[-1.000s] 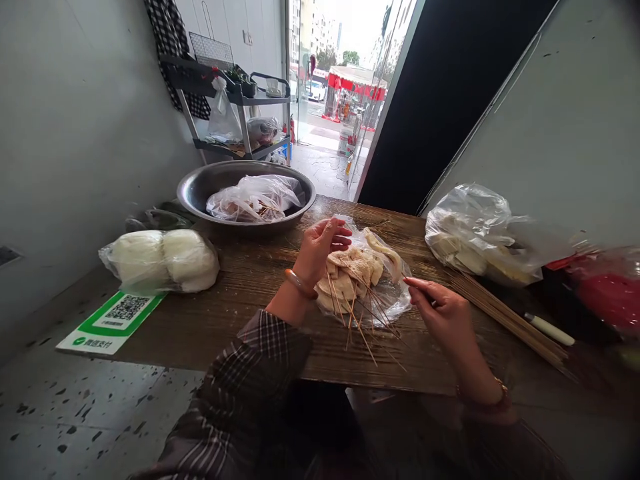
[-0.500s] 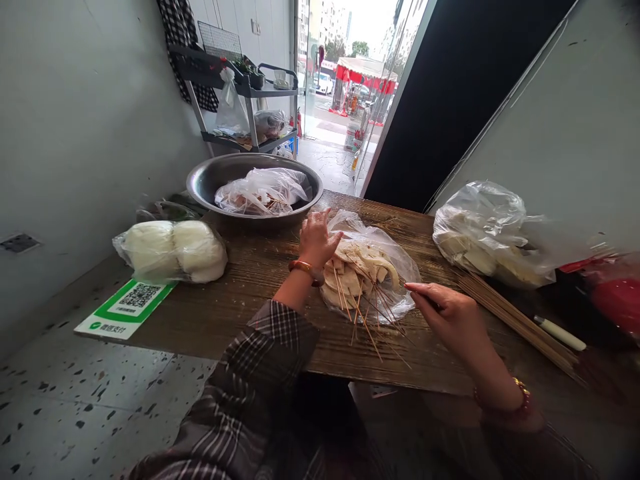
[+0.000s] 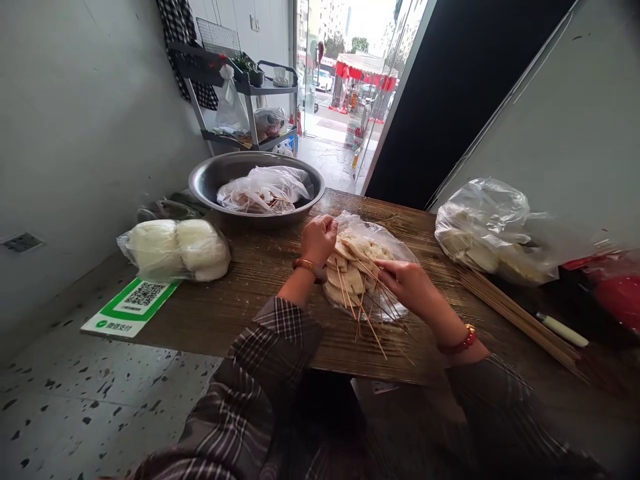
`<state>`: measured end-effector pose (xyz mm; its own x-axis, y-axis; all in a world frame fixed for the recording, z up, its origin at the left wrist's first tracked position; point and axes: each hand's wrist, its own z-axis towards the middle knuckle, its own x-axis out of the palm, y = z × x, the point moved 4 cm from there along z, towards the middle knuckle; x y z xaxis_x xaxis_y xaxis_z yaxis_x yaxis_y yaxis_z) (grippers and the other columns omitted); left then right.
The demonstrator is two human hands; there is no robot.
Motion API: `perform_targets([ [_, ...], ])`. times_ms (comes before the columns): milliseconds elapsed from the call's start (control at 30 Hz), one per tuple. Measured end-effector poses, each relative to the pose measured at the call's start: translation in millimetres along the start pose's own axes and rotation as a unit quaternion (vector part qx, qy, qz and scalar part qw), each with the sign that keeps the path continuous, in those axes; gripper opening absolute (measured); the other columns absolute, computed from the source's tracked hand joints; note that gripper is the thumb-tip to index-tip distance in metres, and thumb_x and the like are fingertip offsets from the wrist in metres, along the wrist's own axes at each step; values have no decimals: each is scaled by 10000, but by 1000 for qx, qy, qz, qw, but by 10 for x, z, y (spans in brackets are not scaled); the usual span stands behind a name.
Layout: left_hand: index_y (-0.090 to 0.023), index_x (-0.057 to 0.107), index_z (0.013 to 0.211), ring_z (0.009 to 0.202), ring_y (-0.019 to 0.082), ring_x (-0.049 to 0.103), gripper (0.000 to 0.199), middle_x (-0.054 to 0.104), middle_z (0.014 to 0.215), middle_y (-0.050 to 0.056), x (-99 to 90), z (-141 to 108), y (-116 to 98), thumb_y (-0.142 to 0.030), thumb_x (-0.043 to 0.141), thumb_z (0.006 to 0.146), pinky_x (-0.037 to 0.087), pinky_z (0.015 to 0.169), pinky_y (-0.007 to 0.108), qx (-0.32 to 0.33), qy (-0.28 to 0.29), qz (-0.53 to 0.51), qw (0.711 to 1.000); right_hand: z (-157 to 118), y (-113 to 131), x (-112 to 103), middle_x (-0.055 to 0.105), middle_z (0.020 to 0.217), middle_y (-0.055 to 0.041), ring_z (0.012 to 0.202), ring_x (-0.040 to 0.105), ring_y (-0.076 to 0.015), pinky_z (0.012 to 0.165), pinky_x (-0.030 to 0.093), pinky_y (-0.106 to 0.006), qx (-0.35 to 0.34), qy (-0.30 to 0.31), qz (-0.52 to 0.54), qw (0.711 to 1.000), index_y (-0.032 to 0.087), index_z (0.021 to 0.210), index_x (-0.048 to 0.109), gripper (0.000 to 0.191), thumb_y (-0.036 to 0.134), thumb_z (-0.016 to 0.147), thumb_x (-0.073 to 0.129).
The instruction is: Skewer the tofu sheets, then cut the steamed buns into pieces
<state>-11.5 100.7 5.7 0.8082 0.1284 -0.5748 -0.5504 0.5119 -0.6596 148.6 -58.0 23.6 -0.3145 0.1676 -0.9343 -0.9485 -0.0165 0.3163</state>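
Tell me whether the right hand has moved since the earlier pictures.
Yes: the right hand has moved left, farther from the pale handle and nearer the metal bowl.

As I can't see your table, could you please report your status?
Left hand at food pile, left side; right hand at its right side, by the skewers. Pile lies on plastic bag. Metal basin beyond, not blocking.

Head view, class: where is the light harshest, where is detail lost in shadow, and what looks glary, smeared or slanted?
Head view: sky outside washed out; head view: right sleeve sinking into darkness; head view: glare on the clear bag at right; head view: red item by the right edge smeared; head view: door frame slanting, perhaps from lens or camera tilt.
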Motion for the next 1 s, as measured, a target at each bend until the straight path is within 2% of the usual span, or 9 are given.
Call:
perform_targets([
  [100, -192, 552, 680, 670, 162, 439, 252, 509, 678, 14, 1, -3, -21, -268, 498, 915, 317, 652, 298, 9, 0, -10, 1000, 10, -140, 34, 755, 767, -75, 649, 626, -164, 590, 445, -282, 43, 40, 164, 985, 145, 1093, 765, 345, 358, 882, 594],
  [233, -197, 548, 673, 660, 166, 427, 248, 503, 670, 14, -2, -7, -39, -278, 507, 903, 318, 655, 303, 9, -5, -24, 1000, -15, -210, 202, 638, 607, -8, 484, 448, -91, 451, 306, -229, 141, 96, 424, 889, 139, 1005, 762, 504, 562, 741, 691],
  [300, -200, 543, 668, 657, 167, 427, 243, 498, 663, 13, -1, -9, -44, -266, 506, 899, 319, 653, 301, 14, -8, -28, 999, -37, -174, 290, 598, 586, 10, 461, 391, -73, 427, 249, -217, 174, 82, 491, 850, 142, 983, 756, 558, 599, 664, 744],
  [367, -202, 535, 664, 658, 167, 430, 239, 491, 658, 12, 3, -11, -44, -253, 506, 896, 321, 653, 300, 22, -10, -28, 999, -67, -111, 332, 587, 590, 12, 470, 378, -67, 432, 234, -214, 177, 41, 516, 837, 138, 950, 750, 555, 590, 630, 775],
  [500, -201, 507, 637, 650, 164, 422, 268, 483, 652, 11, 7, -9, -22, -262, 516, 898, 313, 642, 303, 23, -18, -27, 999, -176, 12, 286, 511, 554, 41, 486, 347, -68, 460, 227, -224, 165, -39, 517, 839, 121, 968, 732, 501, 530, 681, 756],
  [600, -202, 480, 623, 638, 159, 409, 288, 470, 644, 5, 1, -8, -9, -274, 525, 898, 300, 633, 305, 17, -24, -33, 999, -261, 57, 187, 475, 547, 49, 502, 362, -85, 480, 249, -239, 152, -64, 475, 864, 105, 1036, 726, 476, 484, 749, 696],
  [767, -201, 479, 631, 636, 158, 404, 280, 466, 645, 3, -15, -15, -27, -267, 522, 900, 291, 631, 306, 20, -26, -34, 999, -298, 45, 73, 481, 554, 34, 512, 380, -102, 493, 271, -257, 125, -73, 359, 922, 86, 1029, 747, 435, 431, 798, 620],
  [867, -201, 494, 637, 643, 161, 417, 274, 486, 652, 8, -19, -18, -44, -266, 521, 902, 304, 635, 303, 22, -25, -31, 999, -241, 53, 59, 481, 534, 32, 499, 361, -102, 480, 265, -255, 108, -79, 312, 941, 81, 1051, 752, 444, 420, 814, 591],
  [1000, -202, 499, 639, 656, 166, 436, 273, 499, 660, 13, -13, -19, -63, -267, 521, 903, 325, 650, 305, 25, -23, -29, 999, -90, 128, 137, 532, 535, 17, 493, 392, -106, 476, 275, -251, 76, -25, 286, 955, 102, 1015, 771, 411, 400, 805, 580],
])
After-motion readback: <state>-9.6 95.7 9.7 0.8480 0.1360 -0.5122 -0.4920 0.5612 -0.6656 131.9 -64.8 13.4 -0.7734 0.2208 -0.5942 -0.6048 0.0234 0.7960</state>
